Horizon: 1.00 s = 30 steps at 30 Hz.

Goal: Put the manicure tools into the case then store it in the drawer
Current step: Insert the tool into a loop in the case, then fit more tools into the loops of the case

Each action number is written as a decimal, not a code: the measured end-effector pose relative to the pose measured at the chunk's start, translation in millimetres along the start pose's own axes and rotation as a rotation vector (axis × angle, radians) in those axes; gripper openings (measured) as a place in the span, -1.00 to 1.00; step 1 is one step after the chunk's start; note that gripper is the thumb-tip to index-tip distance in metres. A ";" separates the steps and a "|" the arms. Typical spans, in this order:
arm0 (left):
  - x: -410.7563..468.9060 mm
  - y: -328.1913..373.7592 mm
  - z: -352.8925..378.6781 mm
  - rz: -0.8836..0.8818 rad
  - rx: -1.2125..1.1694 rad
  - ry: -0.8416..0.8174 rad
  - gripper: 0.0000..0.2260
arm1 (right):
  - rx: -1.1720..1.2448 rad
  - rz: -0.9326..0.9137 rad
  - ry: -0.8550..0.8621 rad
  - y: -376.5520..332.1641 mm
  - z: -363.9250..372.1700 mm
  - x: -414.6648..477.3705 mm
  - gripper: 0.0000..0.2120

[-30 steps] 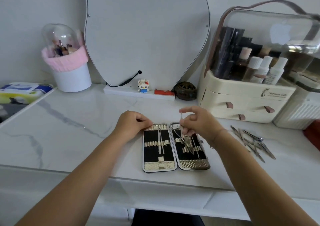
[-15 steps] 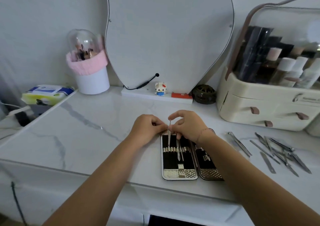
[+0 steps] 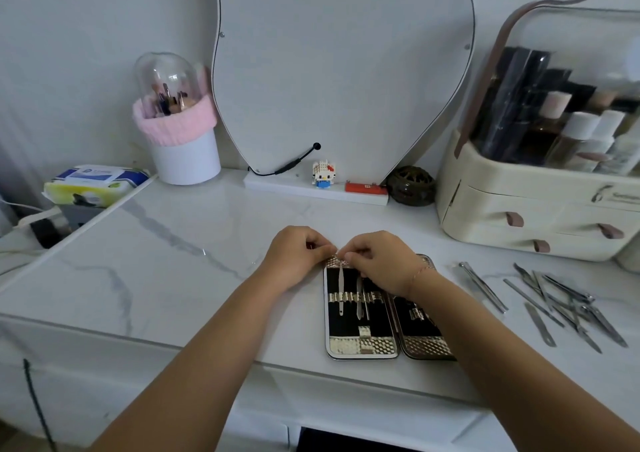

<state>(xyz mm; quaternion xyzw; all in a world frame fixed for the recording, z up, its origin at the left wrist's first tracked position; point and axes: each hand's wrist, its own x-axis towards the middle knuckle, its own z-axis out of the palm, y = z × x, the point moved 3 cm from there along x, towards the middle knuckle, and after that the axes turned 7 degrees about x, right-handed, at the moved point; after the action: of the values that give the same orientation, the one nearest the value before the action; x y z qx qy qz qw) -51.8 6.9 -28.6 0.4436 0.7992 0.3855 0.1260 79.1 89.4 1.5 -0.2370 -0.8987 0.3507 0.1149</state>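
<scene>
The manicure case (image 3: 362, 346) lies open on the marble top, black inside with gold ends. A thin metal tool (image 3: 341, 289) stands in the left half, through the elastic band, with another tool (image 3: 359, 295) beside it. My right hand (image 3: 379, 261) pinches the thin tool's top end at the case's upper edge. My left hand (image 3: 299, 256) rests on the case's top left corner, fingers curled, touching the right hand. Several loose metal tools (image 3: 554, 302) lie on the table to the right.
A cream cosmetic organiser (image 3: 519, 209) with small drawers stands at the back right. A large mirror (image 3: 339, 70), a small figure (image 3: 323, 173), a dark round jar (image 3: 410, 185) and a brush holder with a pink band (image 3: 180, 140) line the back. A wipes pack (image 3: 93, 183) sits far left.
My right hand carried a thin tool from the right half of the case to the left half and slid it down through the band. My left hand stayed at the case's top corner.
</scene>
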 end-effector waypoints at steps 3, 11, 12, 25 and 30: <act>-0.5 0.1 -0.7 -0.001 -0.005 -0.009 -0.89 | -0.057 -0.026 -0.036 -1.6 0.1 -3.1 -0.80; -2.8 2.0 -1.9 0.009 -0.015 -0.004 -0.87 | -0.098 -0.065 -0.089 -2.5 -0.7 -6.7 -0.79; -2.8 2.0 -1.9 0.009 -0.015 -0.003 -0.89 | -0.094 -0.072 -0.088 -2.1 -0.5 -7.2 -0.78; -2.1 -1.6 0.4 0.040 -0.027 -0.013 -0.92 | 0.043 0.154 0.492 67.1 -81.0 -85.1 -0.98; -0.8 -2.5 1.5 0.053 -0.018 -0.004 -0.89 | -0.085 0.425 0.532 111.1 -117.3 -137.8 -0.90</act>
<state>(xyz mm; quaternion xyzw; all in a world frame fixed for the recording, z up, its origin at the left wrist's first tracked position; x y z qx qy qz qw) -52.1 6.3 -31.5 0.4641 0.7834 0.3951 0.1215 279.9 158.4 5.1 -0.5066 -0.7815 0.2551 0.2598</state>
